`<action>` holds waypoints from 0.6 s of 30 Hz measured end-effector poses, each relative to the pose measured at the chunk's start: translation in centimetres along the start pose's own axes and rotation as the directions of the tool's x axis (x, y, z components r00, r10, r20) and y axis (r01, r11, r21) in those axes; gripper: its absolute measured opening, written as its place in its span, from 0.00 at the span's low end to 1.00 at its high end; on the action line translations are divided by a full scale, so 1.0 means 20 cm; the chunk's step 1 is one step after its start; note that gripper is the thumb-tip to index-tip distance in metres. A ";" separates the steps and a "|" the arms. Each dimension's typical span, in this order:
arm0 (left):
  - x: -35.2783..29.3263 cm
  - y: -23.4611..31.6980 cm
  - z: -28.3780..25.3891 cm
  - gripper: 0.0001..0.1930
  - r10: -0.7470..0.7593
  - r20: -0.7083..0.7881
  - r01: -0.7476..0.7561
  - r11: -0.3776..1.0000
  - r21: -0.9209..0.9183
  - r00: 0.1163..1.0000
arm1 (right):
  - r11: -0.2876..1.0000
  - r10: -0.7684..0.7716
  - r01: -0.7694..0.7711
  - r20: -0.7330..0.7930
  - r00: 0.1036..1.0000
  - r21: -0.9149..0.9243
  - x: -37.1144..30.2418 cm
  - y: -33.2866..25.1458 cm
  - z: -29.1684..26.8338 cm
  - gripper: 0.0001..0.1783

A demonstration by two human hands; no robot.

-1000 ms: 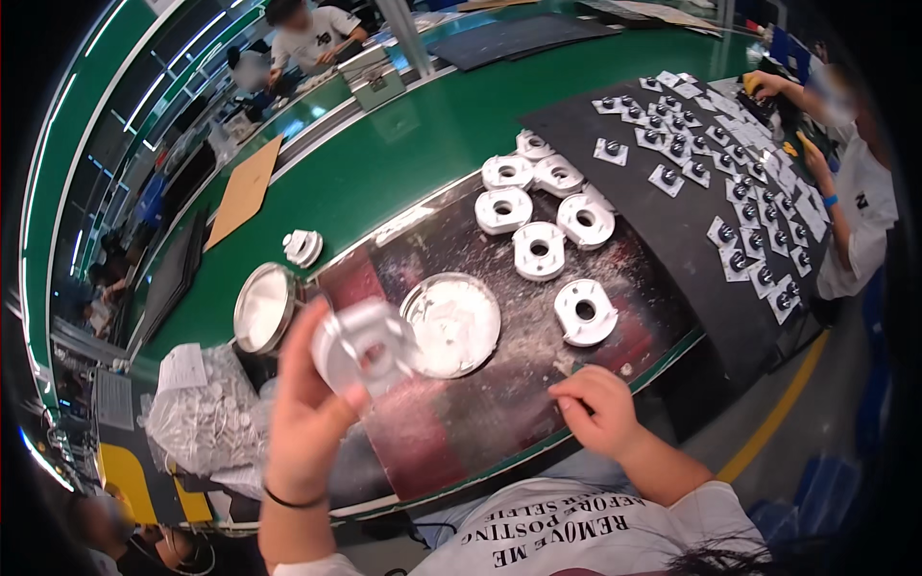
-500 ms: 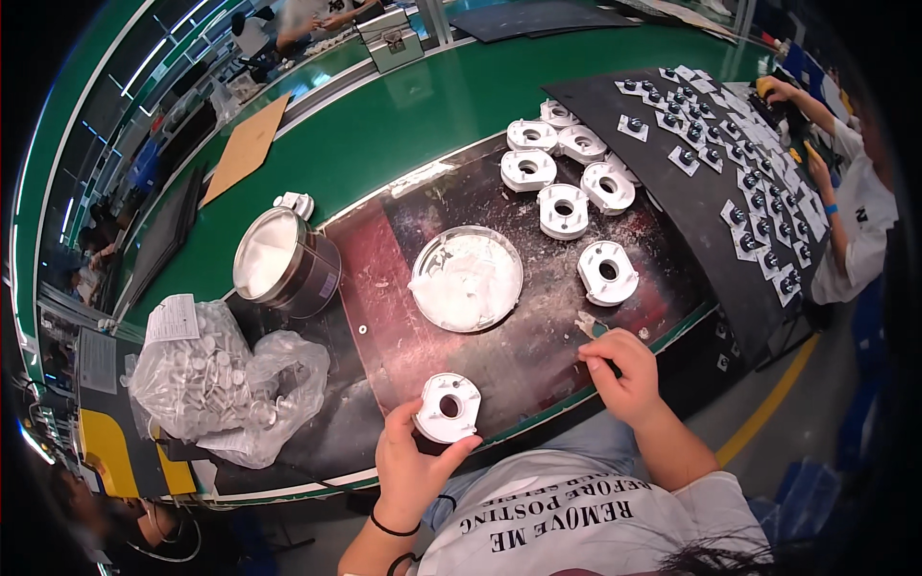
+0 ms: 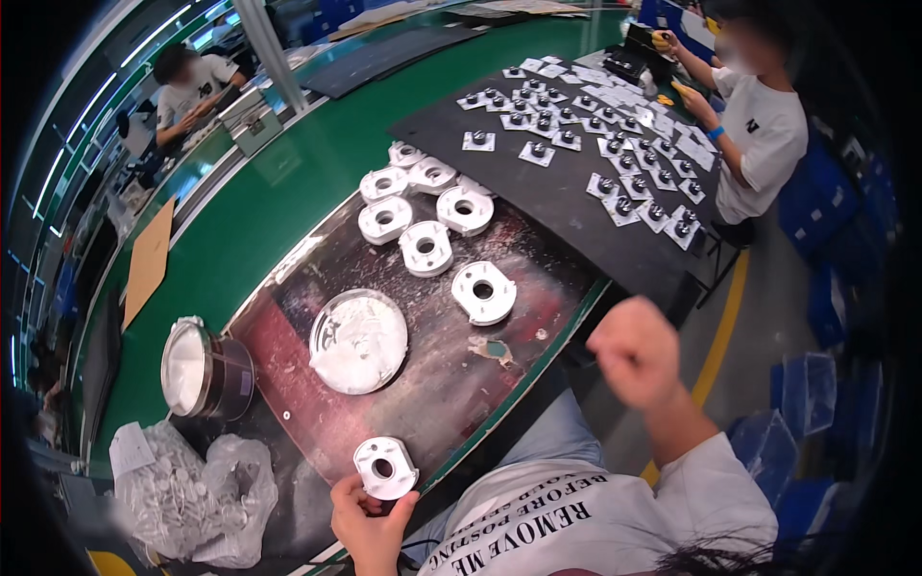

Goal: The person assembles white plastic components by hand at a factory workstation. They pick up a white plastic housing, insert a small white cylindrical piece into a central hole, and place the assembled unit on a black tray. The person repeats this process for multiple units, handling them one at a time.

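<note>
My left hand grips a white round plastic housing by its rim at the near edge of the workbench. The housing has a hole in its middle and flat cut sides. My right hand is raised off the bench's near right edge, fingers curled closed; anything inside them is hidden. A shallow round dish of white paste lies on the bench beyond my left hand. One similar housing lies apart to the right of the dish. Several more housings are grouped behind it.
A black board carries several small white plates with dark parts. Beside it sits a co-worker. On the left are a tin of white paste and clear bags of small pale parts. Blue bins stand on the right.
The view has swung right, so the bench things appear farther left. My right hand has lifted away from the bench top toward the right. My left hand still grips the housing.
</note>
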State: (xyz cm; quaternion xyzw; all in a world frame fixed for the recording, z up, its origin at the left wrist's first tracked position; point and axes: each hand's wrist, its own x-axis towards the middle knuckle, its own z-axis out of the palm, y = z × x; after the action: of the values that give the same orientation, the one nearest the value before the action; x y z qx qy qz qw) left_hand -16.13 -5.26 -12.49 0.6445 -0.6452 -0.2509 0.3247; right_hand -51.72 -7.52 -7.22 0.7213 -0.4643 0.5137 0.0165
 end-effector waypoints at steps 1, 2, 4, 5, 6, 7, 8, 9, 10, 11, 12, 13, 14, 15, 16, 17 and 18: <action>0.00 0.00 0.00 0.33 0.006 0.001 -0.006 1.000 -0.023 1.000 | 0.991 0.090 -0.092 -0.026 0.996 -0.095 0.03 0.04 -0.08 0.09; 0.00 -0.01 0.01 0.33 0.012 0.007 -0.012 1.000 -0.015 1.000 | 0.943 0.150 -0.163 -0.066 0.986 -0.289 0.06 0.09 -0.15 0.10; 0.00 -0.02 0.01 0.31 0.023 0.012 -0.023 1.000 0.008 1.000 | 0.792 0.282 -0.304 -0.124 0.951 -0.530 0.10 0.24 -0.26 0.15; 0.00 -0.03 0.02 0.31 0.033 0.021 -0.033 0.999 -0.002 0.999 | 0.713 0.324 -0.324 -0.118 0.939 -0.622 0.12 0.28 -0.29 0.17; 0.01 -0.03 0.03 0.30 0.042 0.027 -0.042 0.999 -0.013 0.999 | 0.626 0.365 -0.335 -0.115 0.924 -0.704 0.15 0.32 -0.31 0.20; 0.01 -0.03 0.04 0.29 0.053 0.037 -0.052 0.998 -0.027 0.998 | 0.587 0.382 -0.333 -0.109 0.918 -0.738 0.16 0.36 -0.33 0.22; 0.00 -0.03 0.04 0.29 0.057 0.048 -0.054 0.996 -0.072 0.997 | 0.555 0.399 -0.328 -0.101 0.911 -0.764 0.17 0.41 -0.32 0.25; -0.01 -0.03 0.05 0.29 0.062 0.059 -0.055 0.991 -0.118 0.996 | 0.522 0.416 -0.322 -0.094 0.905 -0.790 0.17 0.45 -0.31 0.27; -0.02 -0.03 0.06 0.29 0.066 0.071 -0.053 0.985 -0.164 0.995 | 0.506 0.428 -0.312 -0.080 0.900 -0.804 0.18 0.49 -0.30 0.28; -0.02 -0.01 0.06 0.28 0.098 0.072 -0.088 0.987 -0.138 0.993 | 0.489 0.440 -0.301 -0.066 0.896 -0.819 0.19 0.53 -0.29 0.30; -0.01 0.00 0.06 0.27 0.083 0.075 -0.070 0.985 -0.158 0.994 | 0.472 0.452 -0.290 -0.054 0.891 -0.833 0.20 0.54 -0.28 0.31; -0.02 0.00 0.06 0.27 0.062 0.075 -0.048 0.984 -0.173 0.995 | 0.459 0.480 -0.290 -0.040 0.876 -0.840 0.21 0.55 -0.28 0.30; -0.01 0.00 0.06 0.27 0.042 0.076 -0.027 0.982 -0.188 0.996 | 0.445 0.508 -0.291 -0.028 0.861 -0.847 0.22 0.55 -0.27 0.29; -0.01 0.01 0.06 0.26 0.044 0.090 -0.026 0.982 -0.187 0.995 | 0.431 0.536 -0.290 -0.017 0.844 -0.854 0.22 0.56 -0.27 0.28; 0.00 0.02 0.06 0.26 0.046 0.106 -0.025 0.982 -0.189 0.993 | 0.449 0.553 -0.316 -0.018 0.833 -0.836 0.22 0.57 -0.26 0.29; 0.00 0.03 0.06 0.26 0.049 0.123 -0.024 0.981 -0.190 0.991 | 0.466 0.570 -0.342 -0.019 0.821 -0.816 0.22 0.58 -0.26 0.29; 0.00 0.03 0.06 0.26 0.053 0.123 -0.030 0.982 -0.186 0.991 | 0.480 0.587 -0.368 -0.020 0.809 -0.796 0.22 0.59 -0.26 0.29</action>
State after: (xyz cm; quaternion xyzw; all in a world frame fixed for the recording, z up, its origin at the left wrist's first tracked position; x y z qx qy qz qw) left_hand -17.41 -5.37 -12.80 0.5808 -0.6520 -0.3431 0.3462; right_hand -63.42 -14.39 -6.73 0.5423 -0.8181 0.1514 0.1170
